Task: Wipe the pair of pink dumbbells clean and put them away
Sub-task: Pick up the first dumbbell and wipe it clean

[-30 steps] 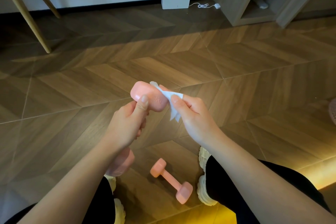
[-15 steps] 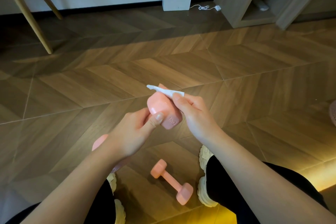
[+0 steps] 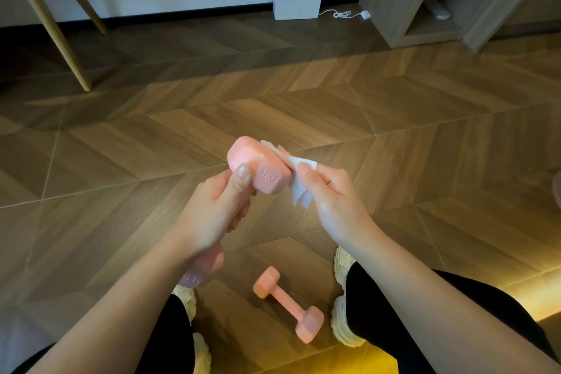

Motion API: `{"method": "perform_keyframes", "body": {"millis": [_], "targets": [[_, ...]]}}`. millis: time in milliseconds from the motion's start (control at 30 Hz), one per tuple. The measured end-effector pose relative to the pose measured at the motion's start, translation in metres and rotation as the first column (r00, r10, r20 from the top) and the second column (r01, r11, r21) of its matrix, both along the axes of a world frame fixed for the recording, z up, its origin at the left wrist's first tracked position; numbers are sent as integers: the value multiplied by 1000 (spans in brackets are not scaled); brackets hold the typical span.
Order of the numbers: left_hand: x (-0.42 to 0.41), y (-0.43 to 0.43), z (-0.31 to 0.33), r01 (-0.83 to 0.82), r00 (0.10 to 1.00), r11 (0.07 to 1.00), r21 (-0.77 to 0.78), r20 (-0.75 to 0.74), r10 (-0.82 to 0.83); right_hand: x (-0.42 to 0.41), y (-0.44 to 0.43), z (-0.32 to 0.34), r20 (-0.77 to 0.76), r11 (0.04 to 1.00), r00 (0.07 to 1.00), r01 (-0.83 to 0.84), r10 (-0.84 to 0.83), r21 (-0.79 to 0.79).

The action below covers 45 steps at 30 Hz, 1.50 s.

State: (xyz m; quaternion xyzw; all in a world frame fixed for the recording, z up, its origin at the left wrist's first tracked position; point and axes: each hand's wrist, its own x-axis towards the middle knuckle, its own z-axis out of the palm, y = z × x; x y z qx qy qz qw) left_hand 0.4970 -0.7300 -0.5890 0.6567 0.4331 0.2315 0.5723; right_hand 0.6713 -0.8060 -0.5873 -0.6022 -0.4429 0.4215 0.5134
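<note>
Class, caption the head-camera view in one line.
Left hand holds one pink dumbbell, right hand wipes its end with tissue; second dumbbell lies on floor.

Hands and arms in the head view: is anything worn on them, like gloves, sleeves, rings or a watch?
No. The left hand and right hand are bare: no gloves, rings or watch show. The left arm and right arm are bare too, with no sleeve up to the frame edge.
</note>
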Motion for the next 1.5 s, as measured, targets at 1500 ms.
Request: {"method": "perform_keyframes", "body": {"millis": [1500], "targets": [[3, -7, 4, 135, 989, 981, -140, 75, -126, 4, 8, 8, -10, 997, 997, -81, 81, 10]]}}
